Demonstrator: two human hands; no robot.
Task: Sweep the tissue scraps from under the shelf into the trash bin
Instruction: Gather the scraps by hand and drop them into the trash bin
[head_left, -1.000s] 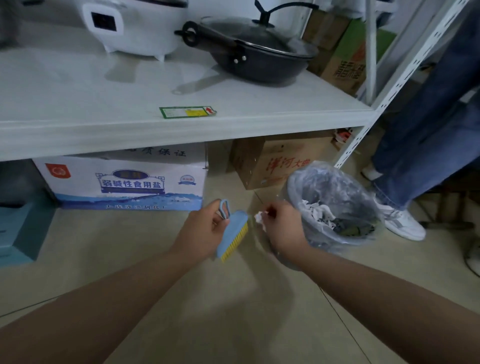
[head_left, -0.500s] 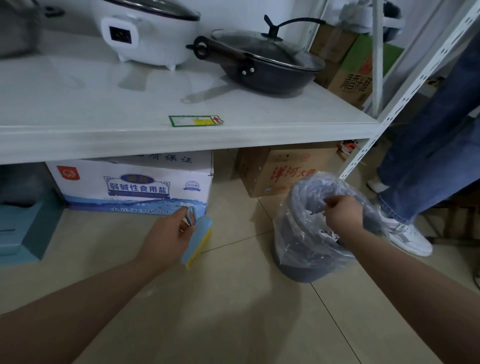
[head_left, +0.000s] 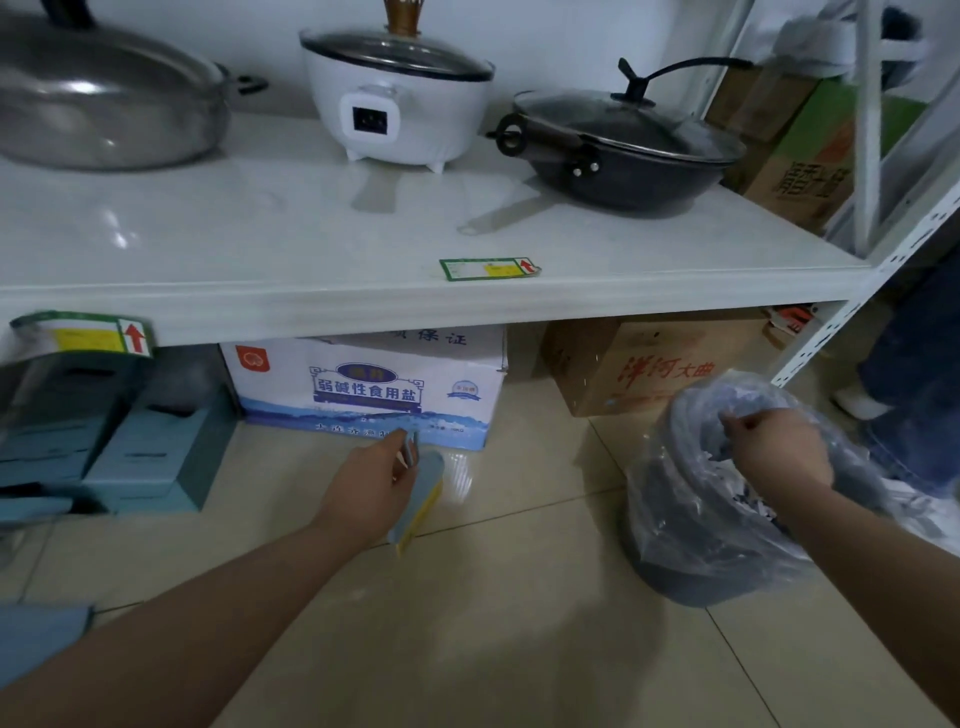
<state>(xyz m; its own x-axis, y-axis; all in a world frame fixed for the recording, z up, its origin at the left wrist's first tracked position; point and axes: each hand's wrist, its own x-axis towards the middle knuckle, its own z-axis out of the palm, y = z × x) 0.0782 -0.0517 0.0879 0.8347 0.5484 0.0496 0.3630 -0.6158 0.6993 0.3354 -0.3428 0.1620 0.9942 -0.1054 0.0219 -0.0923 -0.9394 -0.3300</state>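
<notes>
My left hand (head_left: 371, 491) grips a small blue brush (head_left: 420, 499) with yellow bristles, held just above the tiled floor in front of the white salt carton. My right hand (head_left: 776, 449) hovers over the mouth of the grey trash bin (head_left: 691, 577), which is lined with a clear plastic bag (head_left: 675, 499); its fingers are pinched at the bag's rim. White tissue scraps (head_left: 753, 499) lie inside the bin. The white shelf (head_left: 415, 306) runs across above. I see no scraps on the floor under the shelf.
Under the shelf stand a white-and-blue carton (head_left: 363, 387), a brown carton (head_left: 649, 364) and teal boxes (head_left: 156, 452). A rice cooker (head_left: 395, 98), a black wok (head_left: 618, 145) and a steel pan (head_left: 104, 98) sit on top. Another person's jeans leg (head_left: 914, 374) stands at the right.
My right hand carried a tissue scrap from the floor beside the brush to the bin's mouth. My left hand moved the brush left, toward the white carton. The view tilted up.
</notes>
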